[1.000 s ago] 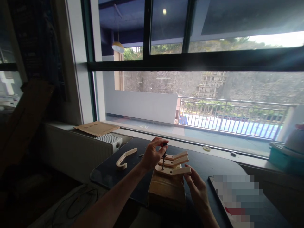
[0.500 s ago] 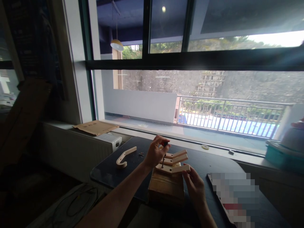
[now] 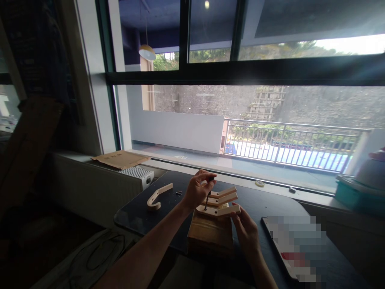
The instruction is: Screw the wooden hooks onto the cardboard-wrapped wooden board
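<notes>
My left hand (image 3: 196, 190) is closed around the black handle of a thin screwdriver (image 3: 208, 197), held upright. Its tip meets the nearest wooden hook (image 3: 225, 211) at its left part, by a hole. Thumb and fingers of my right hand (image 3: 247, 233) grip the raised right end of that same hook. Behind it, two more wooden hooks (image 3: 224, 199) lie side by side, partly covered by my left hand. All three rest on a brown wooden block (image 3: 210, 233). A separate curved wooden hook (image 3: 154, 197) lies on the dark table to the left, beside small dark screws (image 3: 178, 193).
The dark table (image 3: 135, 218) stands against a window sill. At right lies a flat dark-edged object (image 3: 279, 253), its surface blurred out. A tape roll (image 3: 259, 184) and a small dark item (image 3: 292, 190) sit on the sill. A teal container (image 3: 350, 194) stands far right; brown cardboard (image 3: 122, 159) lies left.
The view has shifted slightly. My left hand still holds the screwdriver on the nearest hook, its fingers turned a little on the handle. My right hand keeps its grip.
</notes>
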A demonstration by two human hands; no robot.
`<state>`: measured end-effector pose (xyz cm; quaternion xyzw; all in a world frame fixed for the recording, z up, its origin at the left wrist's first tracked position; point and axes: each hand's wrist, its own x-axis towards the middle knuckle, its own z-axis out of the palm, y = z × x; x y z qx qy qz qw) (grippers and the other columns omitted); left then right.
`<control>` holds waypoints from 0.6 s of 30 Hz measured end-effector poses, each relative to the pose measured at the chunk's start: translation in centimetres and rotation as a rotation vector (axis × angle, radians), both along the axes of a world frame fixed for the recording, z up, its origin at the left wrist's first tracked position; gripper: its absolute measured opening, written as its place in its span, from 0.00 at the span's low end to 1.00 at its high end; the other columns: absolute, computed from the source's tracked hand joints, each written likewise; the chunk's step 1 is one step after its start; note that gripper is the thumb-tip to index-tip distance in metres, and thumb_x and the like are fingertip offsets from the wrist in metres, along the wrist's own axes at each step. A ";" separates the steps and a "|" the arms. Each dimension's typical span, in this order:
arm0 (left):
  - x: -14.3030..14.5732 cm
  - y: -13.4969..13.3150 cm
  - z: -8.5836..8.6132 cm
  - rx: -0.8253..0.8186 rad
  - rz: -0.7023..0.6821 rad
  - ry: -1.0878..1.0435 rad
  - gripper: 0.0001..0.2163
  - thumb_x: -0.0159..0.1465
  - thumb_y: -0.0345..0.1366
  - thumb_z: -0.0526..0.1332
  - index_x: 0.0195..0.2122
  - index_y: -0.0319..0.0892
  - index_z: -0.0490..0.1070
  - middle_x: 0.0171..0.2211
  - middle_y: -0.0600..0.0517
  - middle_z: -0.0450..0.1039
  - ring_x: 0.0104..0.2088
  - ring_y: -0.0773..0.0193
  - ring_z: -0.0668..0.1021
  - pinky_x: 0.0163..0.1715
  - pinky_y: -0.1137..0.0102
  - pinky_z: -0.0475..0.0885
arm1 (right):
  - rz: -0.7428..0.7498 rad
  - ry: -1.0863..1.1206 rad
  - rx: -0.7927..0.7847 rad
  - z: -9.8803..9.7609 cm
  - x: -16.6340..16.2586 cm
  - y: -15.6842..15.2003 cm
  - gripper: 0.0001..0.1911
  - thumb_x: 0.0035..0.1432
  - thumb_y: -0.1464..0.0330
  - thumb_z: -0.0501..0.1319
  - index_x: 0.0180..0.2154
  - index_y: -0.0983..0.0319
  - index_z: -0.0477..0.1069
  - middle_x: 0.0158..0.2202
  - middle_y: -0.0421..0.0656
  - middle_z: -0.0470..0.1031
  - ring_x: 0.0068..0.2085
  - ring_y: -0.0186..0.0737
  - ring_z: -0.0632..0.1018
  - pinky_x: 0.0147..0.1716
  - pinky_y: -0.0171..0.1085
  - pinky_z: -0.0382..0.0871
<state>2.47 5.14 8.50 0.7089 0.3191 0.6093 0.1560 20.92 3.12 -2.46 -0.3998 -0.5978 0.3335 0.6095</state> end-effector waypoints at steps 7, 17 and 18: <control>0.0 0.0 -0.1 -0.025 -0.015 -0.030 0.08 0.59 0.30 0.60 0.39 0.41 0.75 0.34 0.50 0.68 0.36 0.65 0.72 0.38 0.69 0.70 | 0.065 0.013 -0.005 0.1 0.1 0.1 0.23 0.54 0.58 0.60 0.49 0.63 0.71 0.41 0.47 0.77 0.44 0.48 0.75 0.39 0.39 0.71; 0.1 0.1 -0.4 -0.056 -0.067 -0.051 0.10 0.61 0.31 0.58 0.42 0.41 0.75 0.35 0.50 0.67 0.36 0.65 0.71 0.36 0.71 0.70 | 0.016 -0.001 -0.004 -0.6 -0.3 0.4 0.22 0.53 0.59 0.61 0.47 0.64 0.71 0.39 0.47 0.77 0.39 0.44 0.75 0.38 0.38 0.69; 0.1 0.1 -0.4 -0.058 -0.068 -0.053 0.10 0.61 0.31 0.58 0.42 0.41 0.75 0.35 0.50 0.67 0.35 0.65 0.71 0.35 0.71 0.70 | 0.014 -0.002 -0.005 -0.6 -0.3 0.4 0.22 0.54 0.59 0.60 0.47 0.64 0.71 0.39 0.46 0.77 0.39 0.44 0.76 0.38 0.38 0.69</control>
